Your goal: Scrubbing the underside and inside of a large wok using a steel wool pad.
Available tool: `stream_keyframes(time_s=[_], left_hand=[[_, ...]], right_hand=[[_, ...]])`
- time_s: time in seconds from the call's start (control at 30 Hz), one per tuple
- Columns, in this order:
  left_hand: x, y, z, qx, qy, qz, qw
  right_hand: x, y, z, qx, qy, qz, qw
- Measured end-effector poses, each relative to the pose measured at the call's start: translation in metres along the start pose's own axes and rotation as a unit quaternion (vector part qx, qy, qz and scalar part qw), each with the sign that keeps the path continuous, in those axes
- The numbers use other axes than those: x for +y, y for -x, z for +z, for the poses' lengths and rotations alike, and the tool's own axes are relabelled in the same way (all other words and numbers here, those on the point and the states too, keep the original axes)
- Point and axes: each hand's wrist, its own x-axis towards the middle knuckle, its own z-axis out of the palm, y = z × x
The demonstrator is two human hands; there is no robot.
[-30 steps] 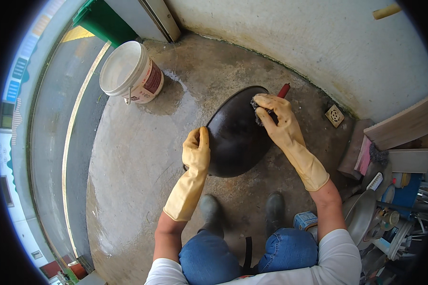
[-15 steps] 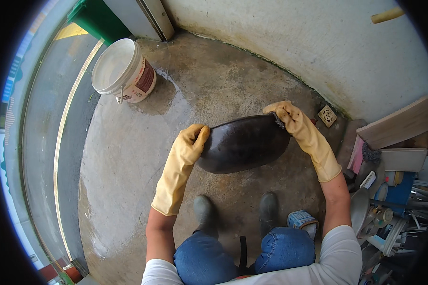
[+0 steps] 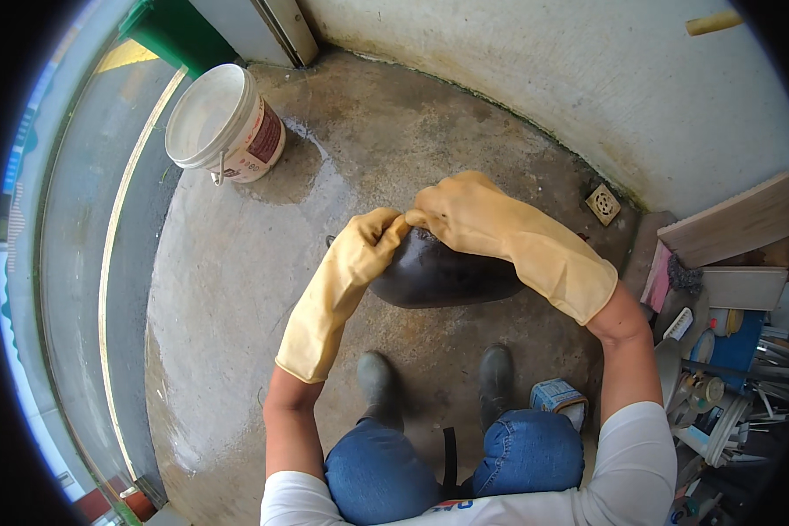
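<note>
Both my hands wear long yellow rubber gloves. My left hand (image 3: 364, 250) grips the left rim of a large black round pan (image 3: 443, 276), held tilted on edge above the wet concrete floor (image 3: 237, 289). My right hand (image 3: 465, 210) lies over the pan's top rim, fingers curled close against my left hand. Whether the right hand also holds a scrubber is hidden. My dark boots (image 3: 381, 386) stand just below the pan.
A white plastic bucket (image 3: 223, 123) stands at the upper left beside a green bin (image 3: 162, 35). A floor drain (image 3: 603, 203) sits by the wall. Boards, brushes and containers crowd the right side (image 3: 719, 351). A small tin (image 3: 557, 396) rests by my right knee.
The pan has been tipped from lying flat to standing on edge. My right hand slid from the pan's far right end to its top rim, meeting my left hand.
</note>
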Motion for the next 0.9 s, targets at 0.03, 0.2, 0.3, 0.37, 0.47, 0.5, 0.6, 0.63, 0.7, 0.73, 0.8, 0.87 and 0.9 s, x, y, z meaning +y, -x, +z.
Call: stream_keyframes(time_s=[0.03,0.2,0.3,0.37,0.47,0.5,0.6,0.63,0.7,0.73,0.8,0.87,0.9], left_hand=[[0.002,0.002,-0.003,-0.003,0.005,-0.025,1.0],[-0.01,0.007,-0.02,0.028,0.05,-0.055,0.997],[0.017,-0.015,0.01,-0.015,0.078,-0.034,0.996],[-0.008,-0.003,-0.015,0.016,0.036,-0.06,0.997],[-0.042,-0.004,-0.029,0.082,-0.149,0.208,0.963],[-0.048,-0.005,-0.031,0.073,-0.169,0.234,0.955],[-0.054,0.001,-0.026,0.068,-0.164,0.26,0.949],[-0.061,0.004,-0.03,0.054,-0.169,0.22,0.959],[-0.063,0.003,-0.031,0.043,-0.169,0.181,0.968],[-0.06,0.001,-0.031,0.021,-0.155,0.167,0.973],[-0.056,0.004,-0.031,0.001,-0.141,0.144,0.979],[-0.046,0.002,-0.025,-0.009,-0.155,0.167,0.974],[-0.04,0.002,-0.024,-0.008,-0.158,0.151,0.976]], right_hand=[[0.003,0.0,0.001,0.018,-0.036,-0.012,0.999],[0.081,0.048,0.002,0.071,-0.203,0.032,0.976],[0.237,0.129,0.092,0.254,-0.479,0.179,0.821],[0.151,0.084,0.074,0.218,-0.403,0.126,0.88],[0.127,0.096,0.051,0.221,-0.302,0.062,0.925],[0.134,0.102,0.053,0.238,-0.327,0.037,0.914],[0.154,0.104,0.062,0.27,-0.401,-0.026,0.875],[0.136,0.098,0.054,0.253,-0.432,0.014,0.866],[0.119,0.093,0.043,0.254,-0.393,0.007,0.884],[0.111,0.09,0.035,0.257,-0.349,0.004,0.901],[0.065,0.068,-0.001,0.187,-0.308,-0.016,0.933],[0.043,0.049,-0.012,0.117,-0.256,-0.032,0.959],[0.04,0.04,-0.01,0.101,-0.172,-0.05,0.979]])
